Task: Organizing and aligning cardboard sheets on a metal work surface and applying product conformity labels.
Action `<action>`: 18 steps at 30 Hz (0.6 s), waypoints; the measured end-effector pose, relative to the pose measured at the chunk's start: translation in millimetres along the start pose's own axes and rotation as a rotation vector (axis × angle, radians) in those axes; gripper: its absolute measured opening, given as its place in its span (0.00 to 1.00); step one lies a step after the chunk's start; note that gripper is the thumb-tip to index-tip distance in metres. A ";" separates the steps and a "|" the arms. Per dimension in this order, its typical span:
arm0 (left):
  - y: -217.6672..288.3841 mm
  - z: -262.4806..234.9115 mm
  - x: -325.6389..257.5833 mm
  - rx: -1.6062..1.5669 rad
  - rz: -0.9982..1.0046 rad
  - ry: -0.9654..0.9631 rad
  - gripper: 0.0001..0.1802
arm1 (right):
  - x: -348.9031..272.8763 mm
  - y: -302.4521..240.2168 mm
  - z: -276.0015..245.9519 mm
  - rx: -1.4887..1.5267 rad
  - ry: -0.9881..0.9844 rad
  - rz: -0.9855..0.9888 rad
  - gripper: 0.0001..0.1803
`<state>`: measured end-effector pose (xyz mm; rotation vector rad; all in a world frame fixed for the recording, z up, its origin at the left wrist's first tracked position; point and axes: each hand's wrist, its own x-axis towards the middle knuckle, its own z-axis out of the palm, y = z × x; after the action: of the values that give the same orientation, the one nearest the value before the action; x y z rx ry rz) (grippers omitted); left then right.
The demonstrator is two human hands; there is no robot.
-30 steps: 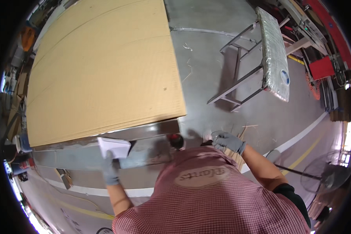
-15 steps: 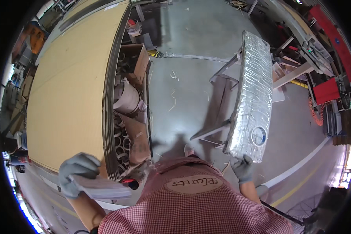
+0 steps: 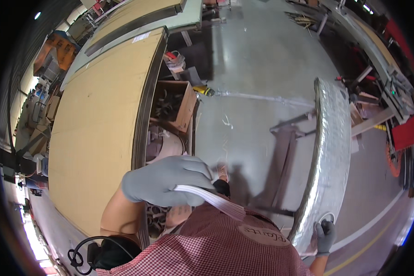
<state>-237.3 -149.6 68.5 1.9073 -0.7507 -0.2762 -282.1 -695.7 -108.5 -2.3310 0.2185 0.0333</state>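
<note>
Workshop floor [image 3: 262, 115] spreads below. Left hand [image 3: 163, 181] clamps a sheet stack [image 3: 216, 200] between curled fingers, carrying it flat. Right hand [image 3: 325, 235] closes its fingers on the wrapped panel [image 3: 331, 161], apparently steadying it.

A broad counter [image 3: 96, 133] fills the left of the frame, topped by a bare tan sheet with a dark edge running down its right side. Under that edge, at centre left, an open cardboard box [image 3: 181, 99] of dark parts sits on a lower level, with a pale round drum [image 3: 165, 145] just below it in the frame. The grey concrete floor [image 3: 262, 78] takes the centre and upper right. On it stands a metal frame stand [image 3: 285, 152], which carries a long panel wrapped in silvery film [image 3: 331, 156] down the right side. White and yellow painted lines [image 3: 377, 230] cross the floor at lower right.
</note>
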 end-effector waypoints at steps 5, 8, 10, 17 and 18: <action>-55.1 -75.1 27.6 0.317 0.154 0.097 0.13 | 96.4 -98.7 11.5 -0.098 -0.125 0.165 0.11; -64.4 -112.3 63.6 0.490 0.355 0.117 0.19 | 159.7 -234.6 81.8 0.379 -0.303 -0.041 0.13; -82.1 -125.0 87.6 0.546 0.411 0.180 0.21 | 203.2 -318.5 159.6 0.794 -0.863 0.044 0.22; -134.1 -214.6 67.4 0.743 0.038 0.292 0.29 | 277.5 -496.1 323.0 0.893 -1.525 -0.242 0.20; -143.7 -223.9 61.5 0.747 0.026 0.311 0.29 | 288.3 -514.3 334.4 1.009 -1.558 -0.140 0.19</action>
<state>-23.0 18.8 51.1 2.5519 -0.7177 0.3696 102.5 -147.9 -1.4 -0.8377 -0.5814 1.2582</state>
